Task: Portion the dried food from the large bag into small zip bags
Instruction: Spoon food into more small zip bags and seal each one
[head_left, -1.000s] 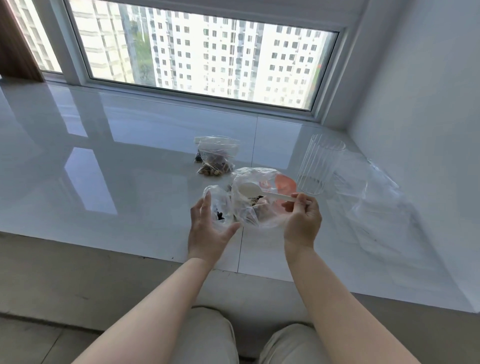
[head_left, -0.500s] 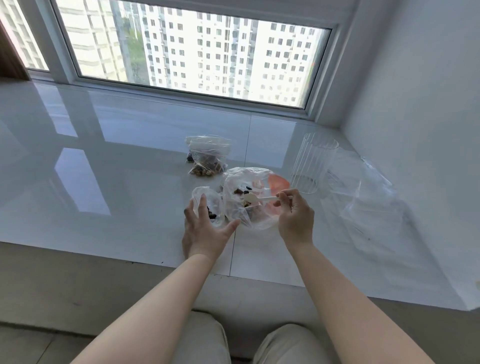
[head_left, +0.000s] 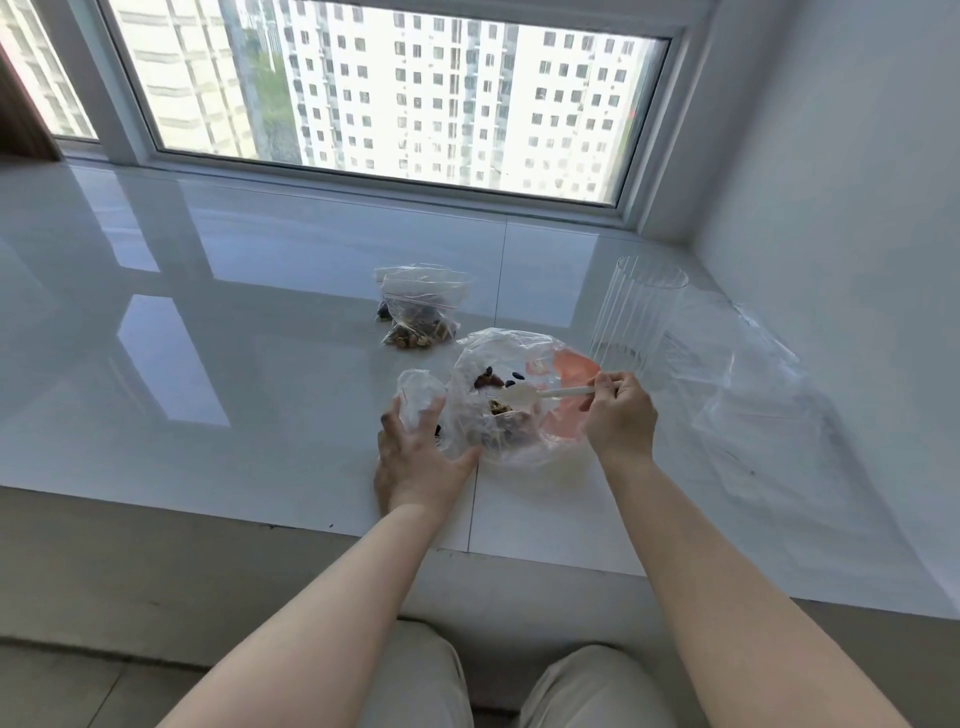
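Head view looks down on a glossy white sill (head_left: 260, 395) beneath a window (head_left: 384, 93); near the sill's front edge, about midway along it, the left hand (head_left: 415, 457) has its fingers curled round a small zip bag (head_left: 418, 397) with a few dark bits inside, thumb stretched toward the large bag (head_left: 514, 400) just beside it. Over that bag's open mouth the right hand (head_left: 618, 415) pinches the handle of a white spoon (head_left: 540, 393), whose bowl sits above the dried food (head_left: 498, 415) heaped within. Further back toward the window lie two filled zip bags (head_left: 421, 314), one overlapping the other. Toward the sill's right end stand a clear ribbed cup (head_left: 636, 319) and, beside it, crumpled clear plastic (head_left: 753, 395)
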